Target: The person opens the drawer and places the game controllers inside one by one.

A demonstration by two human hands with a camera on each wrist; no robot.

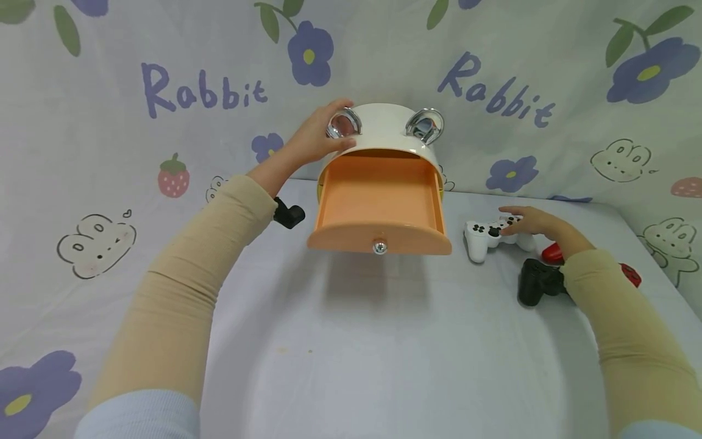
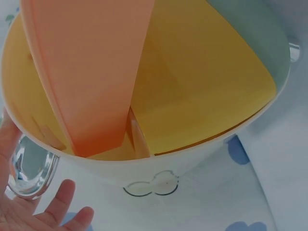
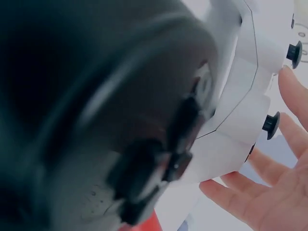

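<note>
A white drawer box (image 1: pixel 384 125) with two chrome ear-like rings stands at the back, its orange drawer (image 1: pixel 378 195) pulled out and bare inside. My left hand (image 1: pixel 320 134) holds the box at its left chrome ring, thumb in front and fingers behind. In the left wrist view some of those fingers (image 2: pixel 63 198) stick out past the ring. On the right, my right hand (image 1: pixel 534 222) reaches over a white game controller (image 1: pixel 479 238). Its fingers are spread, with fingertips right at the controller's thumbsticks and edge in the right wrist view.
A black game controller (image 1: pixel 534 283) lies in front of the white one, partly under the right sleeve. Red controller parts (image 1: pixel 631 274) show on both sides of that forearm. Another black handle-like piece (image 1: pixel 289 214) peeks out beside the left sleeve. A printed cloth (image 1: pixel 378 49) hangs behind the box.
</note>
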